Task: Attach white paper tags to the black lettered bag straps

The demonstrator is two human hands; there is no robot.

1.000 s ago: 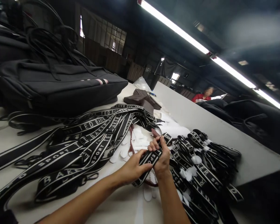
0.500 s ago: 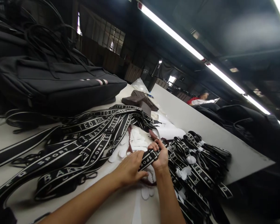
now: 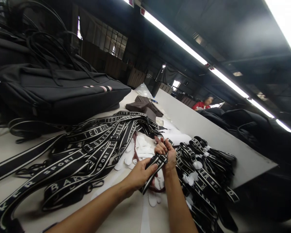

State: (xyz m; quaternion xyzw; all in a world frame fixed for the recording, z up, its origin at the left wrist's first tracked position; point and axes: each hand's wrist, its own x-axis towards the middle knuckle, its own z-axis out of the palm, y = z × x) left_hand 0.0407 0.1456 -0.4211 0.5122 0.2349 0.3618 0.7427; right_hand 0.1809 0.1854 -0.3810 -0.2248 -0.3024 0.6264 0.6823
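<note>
Between my hands is a folded black webbing strap (image 3: 157, 160) with white edge stripes and white lettering. My left hand (image 3: 142, 173) grips its lower part, thumb on top. Higher up, my right hand (image 3: 167, 155) is closed around the strap, fingers curled near a buckle-like piece. Left of my hands lies a heap of loose lettered straps (image 3: 97, 139) with black buckles and hooks. To the right, bundled straps (image 3: 206, 176) lie piled with white pieces around them. White rounded paper pieces (image 3: 143, 145) and a dark red strip (image 3: 135, 147) sit just behind my hands.
A large black bag (image 3: 63, 92) stands on the pale table (image 3: 121, 213) at the left. Brown folded pieces (image 3: 144, 106) and a clear plastic bag (image 3: 143, 90) lie farther back. A white panel (image 3: 196, 119) runs along the right, with dark bags (image 3: 244, 127) beyond. A person in red (image 3: 201, 105) is far off.
My left thumb has moved up onto the strap, and the strap's lower end now shows below my left hand. The view has shifted slightly.
</note>
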